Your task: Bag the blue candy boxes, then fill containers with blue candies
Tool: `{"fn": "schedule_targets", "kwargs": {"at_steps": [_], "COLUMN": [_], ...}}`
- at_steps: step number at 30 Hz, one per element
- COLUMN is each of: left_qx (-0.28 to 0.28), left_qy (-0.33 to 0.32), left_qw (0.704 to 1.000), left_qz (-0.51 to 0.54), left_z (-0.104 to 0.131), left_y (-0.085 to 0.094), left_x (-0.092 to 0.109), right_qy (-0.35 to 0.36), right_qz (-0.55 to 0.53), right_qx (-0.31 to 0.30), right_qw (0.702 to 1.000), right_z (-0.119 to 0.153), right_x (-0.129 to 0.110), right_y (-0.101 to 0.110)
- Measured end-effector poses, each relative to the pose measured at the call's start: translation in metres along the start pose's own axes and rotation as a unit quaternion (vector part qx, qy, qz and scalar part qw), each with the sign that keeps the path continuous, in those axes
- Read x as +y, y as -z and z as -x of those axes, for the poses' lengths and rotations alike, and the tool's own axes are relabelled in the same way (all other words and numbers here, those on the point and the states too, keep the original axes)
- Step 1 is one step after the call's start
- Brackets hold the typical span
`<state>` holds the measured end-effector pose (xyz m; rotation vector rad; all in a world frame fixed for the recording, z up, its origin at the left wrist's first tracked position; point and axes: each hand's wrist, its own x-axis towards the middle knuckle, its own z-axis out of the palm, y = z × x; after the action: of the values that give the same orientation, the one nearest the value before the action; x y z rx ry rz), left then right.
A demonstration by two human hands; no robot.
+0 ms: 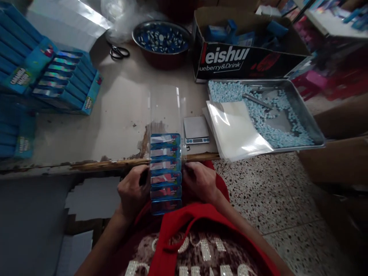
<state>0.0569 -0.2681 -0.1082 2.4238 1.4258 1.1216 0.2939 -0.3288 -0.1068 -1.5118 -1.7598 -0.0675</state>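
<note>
A column of several small blue packs lies at the table's front edge, its near end reaching over my lap. Clear plastic film extends from the packs onto the table. On the left side of the column, my left hand is closed, fingertips pinched at the film's edge. My right hand is closed in a similar pinch on the right side, at the film's other edge. Just right of the film sits a small scale.
Blue display boxes stand at the left, with scissors behind. A bowl of wrapped sweets and a black carton are at the back. Plastic sheets overlap a metal tray of pale blue pieces at the right.
</note>
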Motion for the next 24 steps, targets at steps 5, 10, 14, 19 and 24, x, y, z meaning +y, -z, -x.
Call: {"fn": "schedule_targets", "kwargs": {"at_steps": [5, 10, 14, 19, 24], "left_qx": [-0.099, -0.193, -0.162, -0.173, -0.243], "left_qy": [0.027, -0.044, -0.116, -0.163, -0.180], "left_qw": [0.994, 0.976, 0.973, 0.964, 0.953], "left_qz": [-0.037, -0.089, -0.119, -0.117, -0.010], "left_z": [-0.011, -0.017, -0.013, 0.012, 0.059], "left_y": [-0.001, 0.004, 0.008, 0.020, 0.041], "left_x": [0.001, -0.006, -0.008, -0.007, -0.015], "right_qy": [-0.043, 0.020, 0.090, 0.154, 0.197], "right_qz": [0.044, 0.075, 0.054, 0.034, -0.045], "right_qx": [-0.034, -0.072, -0.088, -0.115, -0.113], "right_qw": [0.998, 0.994, 0.991, 0.981, 0.973], "right_z": [0.004, -0.001, 0.000, 0.015, 0.044], "right_x": [0.003, 0.002, 0.000, -0.001, 0.008], "right_y": [-0.010, 0.000, 0.006, 0.009, 0.021]}}
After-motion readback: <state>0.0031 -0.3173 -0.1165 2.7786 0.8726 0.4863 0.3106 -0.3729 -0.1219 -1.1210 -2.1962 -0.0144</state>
